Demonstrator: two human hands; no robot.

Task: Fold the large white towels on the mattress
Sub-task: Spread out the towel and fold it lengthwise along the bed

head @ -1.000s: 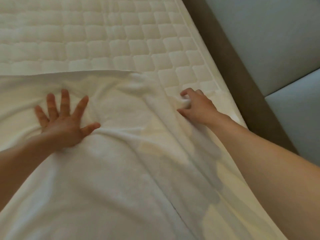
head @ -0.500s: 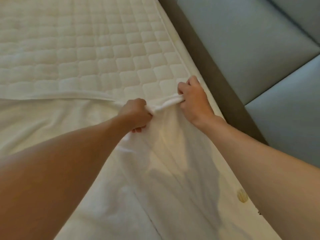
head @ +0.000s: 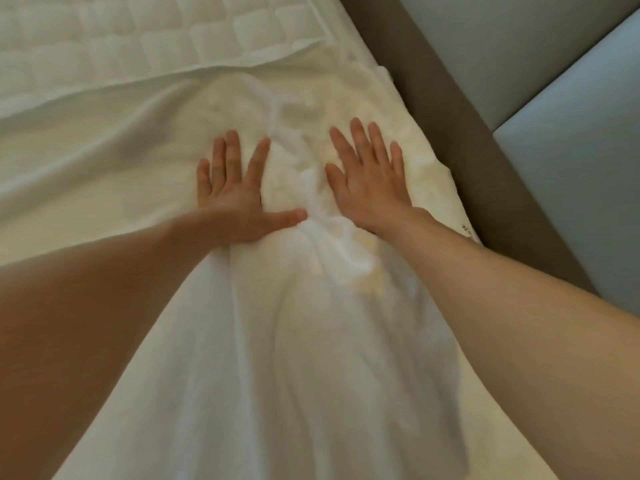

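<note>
A large white towel (head: pixel 104 161) lies spread over the quilted white mattress (head: pixel 145 39), reaching from the left edge of view to the mattress's right side. My left hand (head: pixel 235 188) rests flat on the towel, fingers apart. About a hand's width to its right, my right hand (head: pixel 370 178) also presses flat with fingers spread. Between the two hands a bunched ridge of towel (head: pixel 311 188) runs toward me. Neither hand holds any cloth.
Along the mattress's right side runs a brown bed frame (head: pixel 446 98). Beyond it stand grey-blue padded panels (head: pixel 540 57). Bare quilted mattress shows at the top left, past the towel's far edge.
Half a second ago both hands pinched the towel's far edge near the mattress corner. They have let go and now lie flat on the towel, which reaches farther up the mattress.
</note>
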